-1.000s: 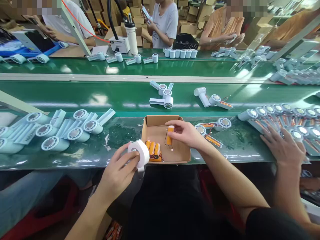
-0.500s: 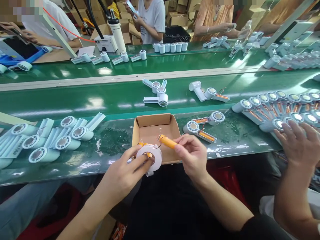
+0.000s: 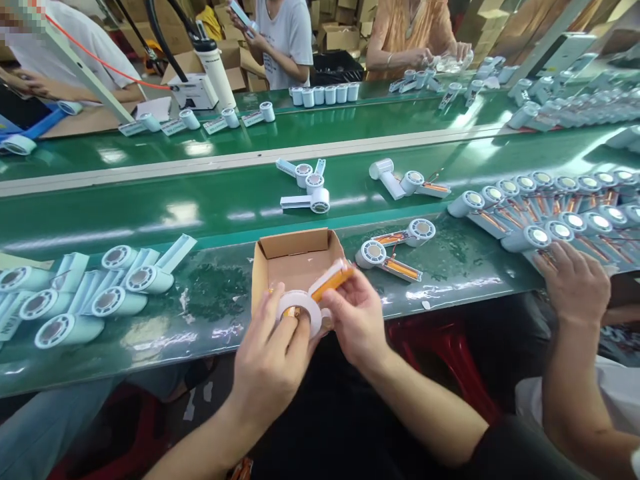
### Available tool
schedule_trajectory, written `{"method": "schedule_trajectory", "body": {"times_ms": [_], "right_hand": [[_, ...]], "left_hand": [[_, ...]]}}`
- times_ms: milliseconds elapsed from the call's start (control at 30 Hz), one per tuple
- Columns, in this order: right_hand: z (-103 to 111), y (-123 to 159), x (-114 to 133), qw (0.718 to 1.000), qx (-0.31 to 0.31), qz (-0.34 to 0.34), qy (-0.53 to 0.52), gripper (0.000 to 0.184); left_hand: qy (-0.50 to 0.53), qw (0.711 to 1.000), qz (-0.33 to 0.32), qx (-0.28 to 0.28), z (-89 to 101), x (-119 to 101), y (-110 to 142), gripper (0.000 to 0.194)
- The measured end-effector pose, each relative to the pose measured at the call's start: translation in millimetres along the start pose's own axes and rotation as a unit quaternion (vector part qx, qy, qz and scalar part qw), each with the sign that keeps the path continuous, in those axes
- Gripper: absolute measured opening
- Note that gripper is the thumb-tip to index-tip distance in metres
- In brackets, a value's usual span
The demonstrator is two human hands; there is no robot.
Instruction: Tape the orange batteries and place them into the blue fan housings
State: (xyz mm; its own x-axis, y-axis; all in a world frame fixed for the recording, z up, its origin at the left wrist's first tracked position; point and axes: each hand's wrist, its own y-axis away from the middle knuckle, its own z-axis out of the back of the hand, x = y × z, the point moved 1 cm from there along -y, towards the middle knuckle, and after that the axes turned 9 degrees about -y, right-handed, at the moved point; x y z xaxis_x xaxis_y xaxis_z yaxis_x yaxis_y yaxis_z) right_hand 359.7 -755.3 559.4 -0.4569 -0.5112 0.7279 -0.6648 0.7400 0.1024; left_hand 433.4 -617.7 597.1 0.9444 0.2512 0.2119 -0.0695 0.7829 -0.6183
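Note:
My left hand (image 3: pixel 270 353) is closed around a roll of white tape (image 3: pixel 315 315), with fingers pushed into its core. Something orange, partly hidden, shows among those fingers. In my right hand (image 3: pixel 361 317), thumb and fingers pinch an orange cylindrical battery (image 3: pixel 330 284), tilted upward beside the roll. A white strip lies along the battery's upper side and its lower end touches or nearly touches the tape roll. Just behind both hands sits an open cardboard box (image 3: pixel 295 244), its near part hidden by them.
Pale blue fan bodies (image 3: pixel 120 301) cluster at the left; two with orange batteries (image 3: pixel 400 269) lie right of the box. Rows of more fans (image 3: pixel 536 236) stand farther right, by a co-worker's hand (image 3: pixel 575 280). Fans also lie on the green conveyor belt (image 3: pixel 225 193). People work opposite.
My right hand has brought the battery down against the tape roll, and a white strip now shows along it. My view has shifted slightly right. The co-worker's hand has moved lower.

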Motion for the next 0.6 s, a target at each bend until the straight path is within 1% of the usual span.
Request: {"method": "schedule_trajectory", "body": {"times_ms": [33,67,100,133,167,200,233,267,300,333,367,433,467,500,533,567,600], "right_hand": [[1.3,0.9,-2.4,1.0,-0.012,0.012,-0.001,0.046],[4.8,-2.5,0.5,1.0,-0.018,0.023,0.009,0.046],[10.4,-10.3,9.0,0.999,-0.021,0.042,0.025,0.047],[18.0,-21.7,22.6,0.996,-0.027,0.071,0.043,0.046],[26.8,-35.3,39.9,0.991,-0.037,0.113,0.061,0.044],[36.0,-49.0,58.8,0.982,-0.052,0.165,0.074,0.042],[44.9,-60.8,77.1,0.973,-0.064,0.205,0.082,0.042],[53.0,-69.3,92.8,0.967,-0.074,0.229,0.086,0.044],[60.1,-73.4,104.6,0.963,-0.082,0.241,0.084,0.047],[66.4,-73.2,112.0,0.963,-0.086,0.241,0.079,0.05],[72.2,-69.1,115.1,0.965,-0.087,0.235,0.072,0.053],[83.5,-53.9,111.4,0.972,-0.08,0.211,0.067,0.055],[89.5,-45.2,106.9,0.975,-0.074,0.198,0.07,0.055],[95.9,-37.0,102.4,0.977,-0.069,0.187,0.077,0.056],[102.5,-30.0,98.6,0.978,-0.068,0.178,0.085,0.056],[108.9,-24.3,96.1,0.978,-0.07,0.173,0.093,0.056],[114.9,-20.3,94.9,0.978,-0.076,0.169,0.098,0.056]], "left_hand": [[0.028,0.999,0.024,-0.005,0.4,-8.1,0.3,0.014],[0.072,0.997,0.035,-0.002,2.1,-13.2,1.9,0.013],[0.123,0.992,0.036,0.004,4.9,-13.9,5.5,0.011],[0.163,0.986,0.031,0.013,8.0,-9.5,11.6,0.009],[0.18,0.983,0.027,0.019,10.6,0.4,20.6,0.009],[0.164,0.986,0.032,0.023,12.1,15.5,32.6,0.01],[0.119,0.992,0.044,0.024,11.9,34.6,47.1,0.01],[0.053,0.997,0.061,0.015,10.2,56.0,63.3,0.01],[-0.014,0.997,0.077,0.018,6.7,77.7,80.1,0.008],[-0.055,0.995,0.08,0.022,2.2,97.5,96.0,0.005],[-0.077,0.993,0.084,0.031,-2.7,114.3,109.4,0.008],[-0.093,0.988,0.117,0.048,-11.8,136.3,123.7,0.014],[-0.089,0.985,0.142,0.046,-15.7,141.7,122.5,0.015],[-0.077,0.983,0.165,0.036,-19.7,144.1,114.6,0.015],[-0.056,0.982,0.18,0.022,-24.7,144.3,99.8,0.015],[-0.026,0.983,0.184,0.006,-31.7,143.0,78.2,0.016],[0.007,0.985,0.174,-0.004,-41.5,140.9,50.3,0.017]]}}
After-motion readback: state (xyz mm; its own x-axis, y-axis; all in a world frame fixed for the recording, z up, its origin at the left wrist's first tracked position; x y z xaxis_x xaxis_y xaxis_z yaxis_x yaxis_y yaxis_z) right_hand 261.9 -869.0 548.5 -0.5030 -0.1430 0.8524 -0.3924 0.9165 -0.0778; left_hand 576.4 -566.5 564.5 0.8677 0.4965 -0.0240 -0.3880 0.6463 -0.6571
